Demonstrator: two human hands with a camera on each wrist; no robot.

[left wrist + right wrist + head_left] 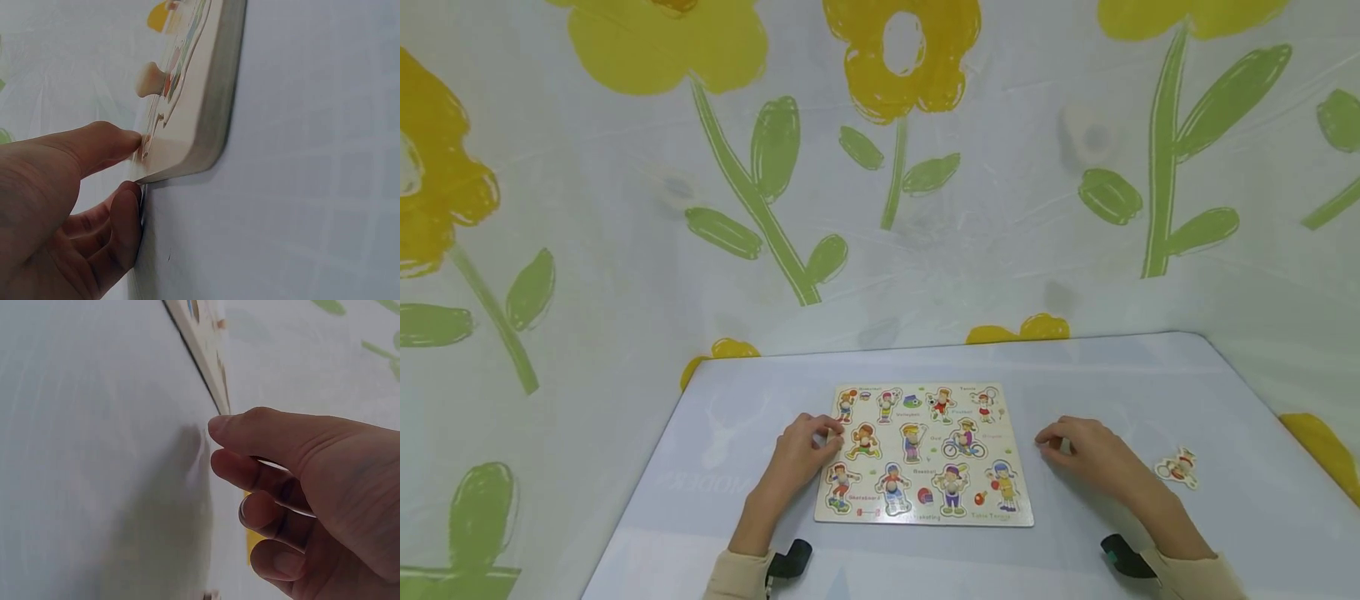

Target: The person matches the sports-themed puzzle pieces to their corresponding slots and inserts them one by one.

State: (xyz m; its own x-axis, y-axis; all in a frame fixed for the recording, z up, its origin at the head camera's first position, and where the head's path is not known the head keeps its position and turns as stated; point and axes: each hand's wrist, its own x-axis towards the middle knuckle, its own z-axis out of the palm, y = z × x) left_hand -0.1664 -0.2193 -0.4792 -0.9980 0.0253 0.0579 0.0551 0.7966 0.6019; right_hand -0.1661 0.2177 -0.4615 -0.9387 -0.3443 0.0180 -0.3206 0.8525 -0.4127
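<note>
A wooden peg puzzle board point(917, 454) lies flat on the table, covered with painted sports figures that have small knobs point(150, 80). At its left edge my left hand point(801, 448) grips the board, thumb on the upper face near a corner and the other fingers against the edge. To the right of the board, apart from it, is my right hand point(1093, 454), fingers loosely bent and nothing between them. Farther right, beyond that hand, a loose wooden figure piece point(1180, 468) rests on the table.
The white table point(715, 483) runs back to a hanging cloth point(985, 250) printed with yellow flowers and green leaves. Dark wrist-worn devices point(790, 558) show beside both cuffs.
</note>
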